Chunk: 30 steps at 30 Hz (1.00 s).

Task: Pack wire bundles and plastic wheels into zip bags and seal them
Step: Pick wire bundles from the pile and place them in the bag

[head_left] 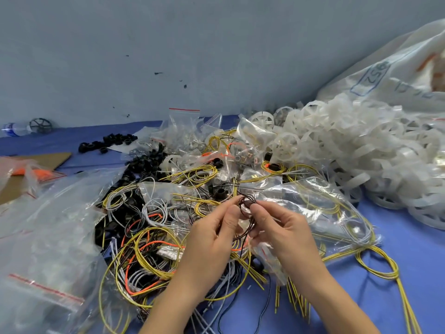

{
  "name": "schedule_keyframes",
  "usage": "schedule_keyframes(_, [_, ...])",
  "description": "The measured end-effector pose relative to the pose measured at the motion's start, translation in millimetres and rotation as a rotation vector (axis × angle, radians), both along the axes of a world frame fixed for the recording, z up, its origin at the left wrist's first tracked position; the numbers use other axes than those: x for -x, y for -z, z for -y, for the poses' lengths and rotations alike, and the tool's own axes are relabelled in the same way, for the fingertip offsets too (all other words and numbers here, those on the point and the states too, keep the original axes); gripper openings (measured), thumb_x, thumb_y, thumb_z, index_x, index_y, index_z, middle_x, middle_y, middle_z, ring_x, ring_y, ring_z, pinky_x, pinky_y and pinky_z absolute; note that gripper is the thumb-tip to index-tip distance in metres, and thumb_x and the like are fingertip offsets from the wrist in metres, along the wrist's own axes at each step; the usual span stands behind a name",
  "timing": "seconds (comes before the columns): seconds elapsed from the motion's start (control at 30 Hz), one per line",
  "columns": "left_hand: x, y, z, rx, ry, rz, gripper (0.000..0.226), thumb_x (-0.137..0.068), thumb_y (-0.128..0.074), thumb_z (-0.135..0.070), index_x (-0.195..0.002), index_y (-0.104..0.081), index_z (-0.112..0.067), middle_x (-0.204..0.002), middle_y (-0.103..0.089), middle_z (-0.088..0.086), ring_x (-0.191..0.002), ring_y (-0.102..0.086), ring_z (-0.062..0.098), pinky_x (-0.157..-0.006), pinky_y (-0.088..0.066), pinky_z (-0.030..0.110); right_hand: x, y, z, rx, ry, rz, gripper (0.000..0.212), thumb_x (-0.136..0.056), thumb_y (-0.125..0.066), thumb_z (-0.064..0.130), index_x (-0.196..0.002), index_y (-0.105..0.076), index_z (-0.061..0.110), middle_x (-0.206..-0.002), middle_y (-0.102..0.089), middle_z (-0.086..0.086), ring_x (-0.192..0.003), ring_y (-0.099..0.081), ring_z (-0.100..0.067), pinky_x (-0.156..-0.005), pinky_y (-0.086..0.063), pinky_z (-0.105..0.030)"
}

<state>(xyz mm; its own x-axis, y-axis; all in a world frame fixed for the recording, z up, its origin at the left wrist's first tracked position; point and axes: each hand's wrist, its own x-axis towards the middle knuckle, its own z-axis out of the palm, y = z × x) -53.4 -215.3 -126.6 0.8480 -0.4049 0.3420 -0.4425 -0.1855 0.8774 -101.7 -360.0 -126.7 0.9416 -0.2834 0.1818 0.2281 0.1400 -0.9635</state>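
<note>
Your blue-covered bench (409,249) runs under a pale blue wall (168,44). Clear plastic zip bags with red strips (48,237) lie at its left edge. Mid-bench, your left hand (212,239) has a pinching grip on a small dark-brown wire coil (246,206); your right hand (281,227) pinches its other side. Translucent white plastic wheels (349,145) heap toward the right edge.

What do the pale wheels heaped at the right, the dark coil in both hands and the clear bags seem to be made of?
The translucent white spoked wheels look like moulded plastic: milky, matte. The small dark brown wire coil, pinched by the left hand and right hand, seems thin coated wire, holding loops. The clear zip bags look like thin glossy plastic film: creased, reflective.
</note>
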Motion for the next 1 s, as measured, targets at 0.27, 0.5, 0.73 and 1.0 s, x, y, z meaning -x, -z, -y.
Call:
schedule_keyframes(0.27, [7,9,5,-0.162,0.050,0.145,0.049,-0.090,-0.052,-0.055,-0.137,-0.039,-0.049,-0.098,-0.065,-0.022,-0.089,-0.065,-0.001,-0.071,-0.047,0.010,2,-1,1,-0.058,0.088,-0.008,0.019,-0.088,-0.067,0.033,-0.099,-0.077,0.021,-0.089,-0.077,-0.009,-0.083,-0.075,-0.025,-0.068,-0.058,-0.027])
schedule_keyframes(0.5, [1,7,-7,-0.260,-0.073,0.343,0.037,-0.097,-0.049,-0.047,-0.134,-0.049,-0.042,-0.108,-0.064,-0.022,-0.098,-0.061,-0.004,-0.080,-0.051,0.024,-1,2,5,-0.010,0.137,-0.014,0.022,-0.083,-0.067,0.044,-0.093,-0.077,0.027,-0.069,-0.071,-0.005,-0.065,-0.067,-0.015,-0.062,-0.054,-0.023])
schedule_keyframes(0.73, [-6,2,-16,-0.317,-0.263,0.509,0.025,-0.102,-0.047,-0.034,-0.111,-0.065,-0.021,-0.097,-0.062,-0.015,-0.089,-0.061,0.005,-0.073,-0.051,0.028,0,7,8,0.168,0.197,0.002,0.027,-0.090,-0.062,0.055,-0.100,-0.073,0.032,-0.081,-0.070,0.005,-0.065,-0.065,-0.011,-0.058,-0.053,-0.026])
schedule_keyframes(1.0, [-9,2,-26,-0.015,-0.405,0.168,0.025,-0.101,-0.040,-0.044,-0.091,-0.057,-0.028,-0.065,-0.049,-0.011,-0.057,-0.043,0.010,-0.053,-0.032,0.027,5,16,0,1.115,0.181,-0.041,0.055,-0.088,-0.059,0.056,-0.138,-0.050,0.036,-0.099,-0.045,0.012,-0.090,-0.053,-0.008,-0.075,-0.048,-0.028])
